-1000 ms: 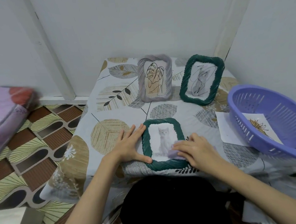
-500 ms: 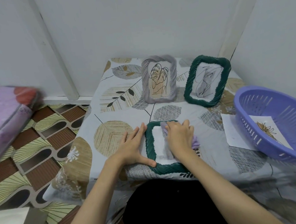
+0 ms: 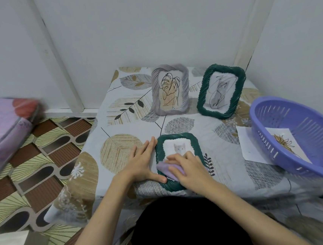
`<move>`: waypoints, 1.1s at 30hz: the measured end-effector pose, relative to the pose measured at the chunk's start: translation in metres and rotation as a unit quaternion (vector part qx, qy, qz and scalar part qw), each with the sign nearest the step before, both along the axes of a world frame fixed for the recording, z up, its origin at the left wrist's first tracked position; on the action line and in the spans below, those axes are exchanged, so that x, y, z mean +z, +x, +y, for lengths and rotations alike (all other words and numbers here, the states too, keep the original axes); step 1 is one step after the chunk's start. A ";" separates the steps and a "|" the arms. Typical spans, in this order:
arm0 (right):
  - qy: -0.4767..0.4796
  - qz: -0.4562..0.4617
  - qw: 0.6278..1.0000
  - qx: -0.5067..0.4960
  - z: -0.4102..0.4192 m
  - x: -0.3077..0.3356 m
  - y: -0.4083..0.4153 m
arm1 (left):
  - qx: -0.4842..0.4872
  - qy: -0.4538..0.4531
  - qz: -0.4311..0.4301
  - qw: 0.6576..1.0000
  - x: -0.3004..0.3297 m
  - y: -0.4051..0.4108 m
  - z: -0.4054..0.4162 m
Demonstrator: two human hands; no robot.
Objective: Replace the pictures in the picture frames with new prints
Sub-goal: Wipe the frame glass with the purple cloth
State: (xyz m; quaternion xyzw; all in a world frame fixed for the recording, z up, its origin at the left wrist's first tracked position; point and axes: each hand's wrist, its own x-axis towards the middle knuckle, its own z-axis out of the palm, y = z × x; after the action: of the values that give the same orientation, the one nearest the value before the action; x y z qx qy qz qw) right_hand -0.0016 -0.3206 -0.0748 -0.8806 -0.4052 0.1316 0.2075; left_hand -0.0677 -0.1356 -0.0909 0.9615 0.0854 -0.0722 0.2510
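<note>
Wiping frame (image 3: 178, 160) glass: my right hand (image 3: 190, 169) presses cloth (image 3: 170, 170); flat left hand (image 3: 142, 161) steadies. Next, probably: stand frame upright.

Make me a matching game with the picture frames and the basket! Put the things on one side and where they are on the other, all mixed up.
Things:
1. grey frame
2. cat frame
3. basket
4. flower print

Places:
A. lying flat under both hands
B. inside the basket
C. standing at the back, left of the other standing frame
D. at the table's right edge

Pairs: 1-C, 2-A, 3-D, 4-B
</note>
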 end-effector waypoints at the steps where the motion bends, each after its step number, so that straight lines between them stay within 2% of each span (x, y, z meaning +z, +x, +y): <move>1: -0.011 -0.023 0.999 0.022 -0.008 -0.003 -0.001 | 0.002 0.000 0.001 1.000 0.000 0.000 0.000; 4: -0.030 -0.076 0.994 0.077 -0.029 -0.001 -0.001 | 0.002 0.002 0.003 1.000 0.000 0.000 0.000; 6: -0.005 -0.109 0.989 0.099 -0.044 0.002 0.001 | 0.003 0.000 0.003 1.000 0.000 -0.001 0.000; 10: 0.050 -0.163 0.983 0.063 -0.063 0.001 0.020 | 0.002 -0.003 0.003 1.000 0.001 -0.001 0.001; 13: 0.011 -0.127 0.992 0.020 -0.055 0.008 0.033 | 0.002 -0.005 0.004 1.000 0.002 -0.002 0.000; 17: -0.024 -0.124 0.992 -0.012 -0.027 0.027 0.042 | 0.002 -0.009 0.005 1.000 0.001 -0.002 0.000; 20: -0.010 -0.129 0.990 -0.059 0.002 0.028 0.054 | 0.007 -0.008 0.006 1.000 0.002 -0.002 -0.001; 23: 0.029 -0.084 0.991 -0.098 0.028 0.020 0.053 | 0.010 -0.003 0.006 1.000 0.001 -0.002 -0.001; 28: 0.035 -0.053 0.997 -0.047 0.048 0.010 0.029 | 0.009 0.005 0.005 1.000 0.000 -0.001 0.000; 33: 0.023 -0.026 0.999 0.018 0.009 0.010 0.011 | 0.008 0.007 0.006 1.000 0.000 -0.001 -0.001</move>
State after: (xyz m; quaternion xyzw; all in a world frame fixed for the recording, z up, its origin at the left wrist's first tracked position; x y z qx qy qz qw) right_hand 0.0092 -0.3113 -0.0652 -0.8712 -0.4295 0.1027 0.2147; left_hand -0.0691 -0.1362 -0.0913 0.9621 0.0952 -0.0757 0.2438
